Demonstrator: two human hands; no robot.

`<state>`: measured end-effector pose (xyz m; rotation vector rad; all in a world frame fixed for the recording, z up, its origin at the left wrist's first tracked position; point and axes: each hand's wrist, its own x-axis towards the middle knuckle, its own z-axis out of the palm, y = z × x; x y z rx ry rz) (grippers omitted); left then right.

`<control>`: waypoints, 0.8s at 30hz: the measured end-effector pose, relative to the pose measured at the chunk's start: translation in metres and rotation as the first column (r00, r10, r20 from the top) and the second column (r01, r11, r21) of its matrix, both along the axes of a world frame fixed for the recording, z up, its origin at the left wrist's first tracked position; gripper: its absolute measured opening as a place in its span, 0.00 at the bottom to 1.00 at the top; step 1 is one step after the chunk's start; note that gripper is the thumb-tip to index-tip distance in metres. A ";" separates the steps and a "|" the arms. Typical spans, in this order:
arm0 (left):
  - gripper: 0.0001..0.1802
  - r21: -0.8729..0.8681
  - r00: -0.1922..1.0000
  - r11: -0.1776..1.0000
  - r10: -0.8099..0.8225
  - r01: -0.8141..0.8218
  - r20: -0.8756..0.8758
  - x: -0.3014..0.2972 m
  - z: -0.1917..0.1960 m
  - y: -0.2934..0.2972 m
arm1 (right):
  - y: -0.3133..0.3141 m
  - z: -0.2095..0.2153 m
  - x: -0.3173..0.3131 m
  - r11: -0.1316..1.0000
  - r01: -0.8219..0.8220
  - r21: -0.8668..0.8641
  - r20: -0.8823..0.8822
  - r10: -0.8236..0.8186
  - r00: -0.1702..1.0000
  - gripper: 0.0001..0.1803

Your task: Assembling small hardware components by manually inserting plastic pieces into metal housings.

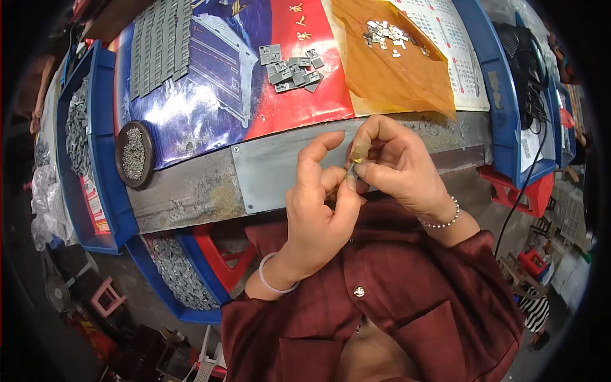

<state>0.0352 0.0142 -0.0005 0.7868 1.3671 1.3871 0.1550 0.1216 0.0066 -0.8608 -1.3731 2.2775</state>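
A small metal piece (354,164) sat pinched between both hands just above the near edge of the workbench (191,191). The right hand (398,165) was clamped on it with thumb and fingers together; the left hand (318,210) gripped it from below. Farther off lay a cluster of grey square parts (293,67), and to the right an orange sheet (394,70) bearing more bits. A round dish (134,154) stood at the left.

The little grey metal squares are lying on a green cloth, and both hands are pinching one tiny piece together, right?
Not quite. In the head view the small grey metal squares lie on an orange cloth, not a green one. Both hands, left hand and right hand, do pinch one tiny metal piece together.
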 end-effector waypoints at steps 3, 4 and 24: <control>0.28 -0.019 0.998 0.999 -0.028 0.027 -0.049 -0.003 -0.001 -0.001 | -0.001 -0.001 -0.002 0.999 0.007 -0.039 0.011 -0.007 1.000 0.09; 0.28 -0.035 1.000 0.999 -0.022 0.022 -0.004 -0.004 0.001 -0.001 | -0.001 -0.002 -0.002 0.999 0.022 -0.032 -0.001 -0.022 1.000 0.09; 0.27 -0.075 0.941 0.997 0.011 0.015 0.338 -0.025 0.005 0.000 | 0.010 0.005 -0.007 0.951 0.034 0.309 0.024 -0.043 0.999 0.13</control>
